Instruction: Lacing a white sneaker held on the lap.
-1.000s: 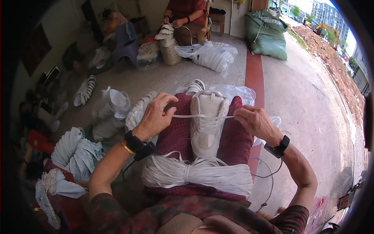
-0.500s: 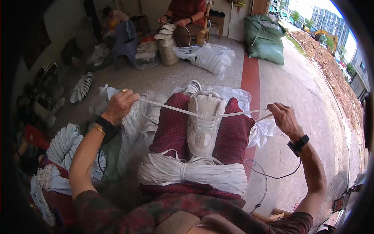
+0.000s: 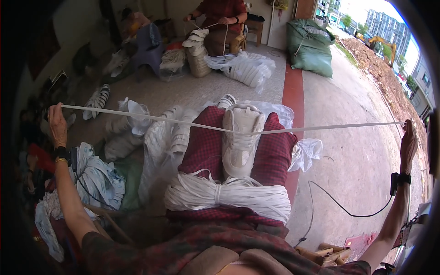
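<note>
A long white shoelace stretches almost straight across the view, passing over a cream shoe upper. My left hand, far out to the left, is closed on one end. Out to the right, my right hand pinches the other end. The shoe upper lies on my lap between two thighs covered in red-and-black checked cloth, its toe toward me. Nearer my body, a thick bundle of white laces, tied at its middle, rests across my lap.
Plastic-wrapped stacks of white uppers lie beyond my left leg. More uppers are heaped at left. Across the floor, another person sits handling a lace. A green sack stands at back right. A black cable hangs from my right wrist.
Both hands have moved far apart, left hand leftward and right hand rightward. The lace between them has gone from slightly sagging and short to long and nearly taut.
</note>
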Demonstrator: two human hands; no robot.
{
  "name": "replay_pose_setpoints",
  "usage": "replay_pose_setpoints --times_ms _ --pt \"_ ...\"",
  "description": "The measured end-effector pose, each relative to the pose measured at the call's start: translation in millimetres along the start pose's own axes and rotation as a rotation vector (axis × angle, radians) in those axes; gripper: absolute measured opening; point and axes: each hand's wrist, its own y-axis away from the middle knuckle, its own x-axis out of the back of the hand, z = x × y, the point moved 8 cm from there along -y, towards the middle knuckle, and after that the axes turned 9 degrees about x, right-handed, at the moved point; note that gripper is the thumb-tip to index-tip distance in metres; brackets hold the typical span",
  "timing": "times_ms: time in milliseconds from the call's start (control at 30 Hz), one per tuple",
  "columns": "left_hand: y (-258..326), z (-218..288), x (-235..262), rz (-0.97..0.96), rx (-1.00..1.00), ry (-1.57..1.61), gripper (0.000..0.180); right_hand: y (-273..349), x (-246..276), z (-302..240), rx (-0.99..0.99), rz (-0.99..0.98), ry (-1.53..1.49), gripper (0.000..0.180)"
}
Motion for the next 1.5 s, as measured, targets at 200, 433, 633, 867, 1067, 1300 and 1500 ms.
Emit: replay_pose_setpoints --times_ms 200,433,633,867,1067,1300,1500 --pt "10.7 13.3 11.2 0.149 0.058 -0.055 0.025 19.6 5.8 -31.2 0.048 0.157 0.2 0.018" --pt "56.1 76.5 -56.6 0.336 0.793 1.036 0.026 53.2 -12.5 -208.3 -0.551 0.404 -1.247 0.03" --pt "56.9 370.9 -78.1 -0.425 0.581 1.496 0.021 47.2 -18.9 -441.1 -0.307 -0.327 -1.894 0.014" --pt "126.4 495.2 -68.7 -0.97 0.397 1.698 0.017 52.4 -26.8 -509.2 -0.126 -0.509 -1.92 0.005" --pt "130.2 484.2 -58.9 -0.804 0.265 1.617 0.016 38.4 3.2 -512.9 0.092 -0.352 -1.673 0.01" --pt "124.3 483.1 -47.2 -0.867 0.32 1.59 0.014 28.7 -3.3 -520.4 0.162 -0.497 -1.502 0.019" --pt "126.4 491.1 -53.7 -0.937 0.434 1.684 0.015 30.2 -8.3 -521.2 0.123 -0.511 -1.504 0.022"
